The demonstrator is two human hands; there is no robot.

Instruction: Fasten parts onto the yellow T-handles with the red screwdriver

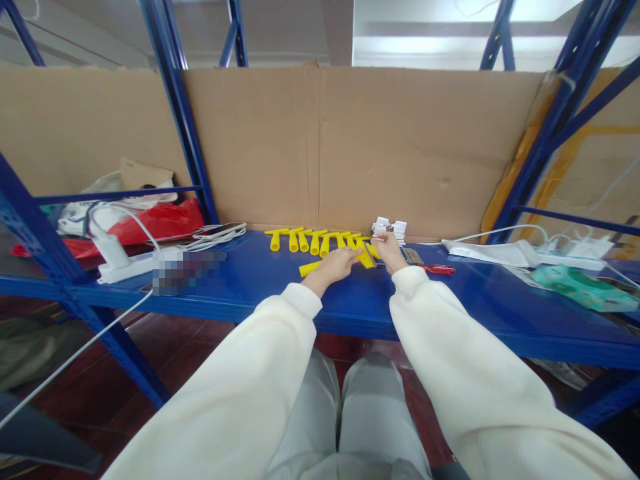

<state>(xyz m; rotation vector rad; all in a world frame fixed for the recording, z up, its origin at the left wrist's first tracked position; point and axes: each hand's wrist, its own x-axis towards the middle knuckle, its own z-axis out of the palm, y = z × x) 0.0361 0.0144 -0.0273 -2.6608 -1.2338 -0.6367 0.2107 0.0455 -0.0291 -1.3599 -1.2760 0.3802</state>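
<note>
My left hand is closed on a yellow T-shaped plastic piece, tilted over the blue shelf. My right hand is just to its right, fingers bent together beside the piece; what they pinch, if anything, is hidden. Directly behind that hand are small white packets. More yellow T-shaped pieces stand in a row along the back, partly covered by my hands. Another yellow part lies by my left wrist. A red-handled tool and a small flat dark piece lie right of my right hand.
The blue shelf is backed by a cardboard sheet and framed by blue metal posts. At left are a white power strip, cables and a red bag. A green packet and white cables lie at right.
</note>
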